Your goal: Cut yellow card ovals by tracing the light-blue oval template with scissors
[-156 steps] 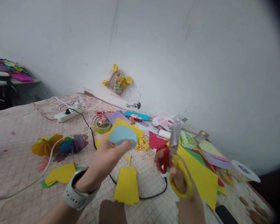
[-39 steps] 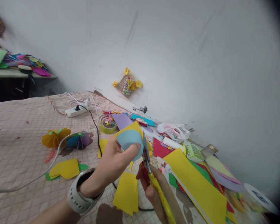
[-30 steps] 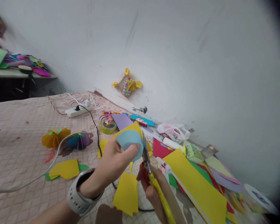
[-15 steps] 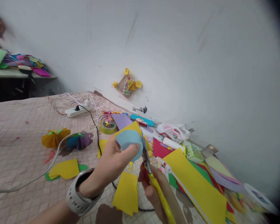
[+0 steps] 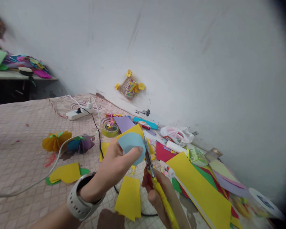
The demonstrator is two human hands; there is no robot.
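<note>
Between thumb and fingers, my left hand (image 5: 119, 162) pinches a light blue paper disc (image 5: 131, 142) laid over a yellow paper sheet (image 5: 137, 128). A pale watch (image 5: 83, 203) is on that wrist. My right hand (image 5: 157, 194) grips scissors (image 5: 149, 162) with one red and one yellow handle. Their blades point up along the right edge of the blue disc, against the yellow sheet. How far the blades are parted is hard to see. Below the hands, a small stack of yellow paper pieces (image 5: 128, 197) lies on the table.
Folded paper flowers (image 5: 57, 141) and a white power strip (image 5: 77, 114) are on the left, with cables crossing the table. Green tape (image 5: 110, 129) lies behind my left hand. On the right are a glue gun (image 5: 167, 168), large yellow sheets (image 5: 201, 187) and a plastic bag (image 5: 177, 134).
Over five seconds, my right hand has brought the scissors left to the paper's edge, and the view has shifted. In the last second, the scissor blades have tilted slightly left; the left hand stays nearly still.
</note>
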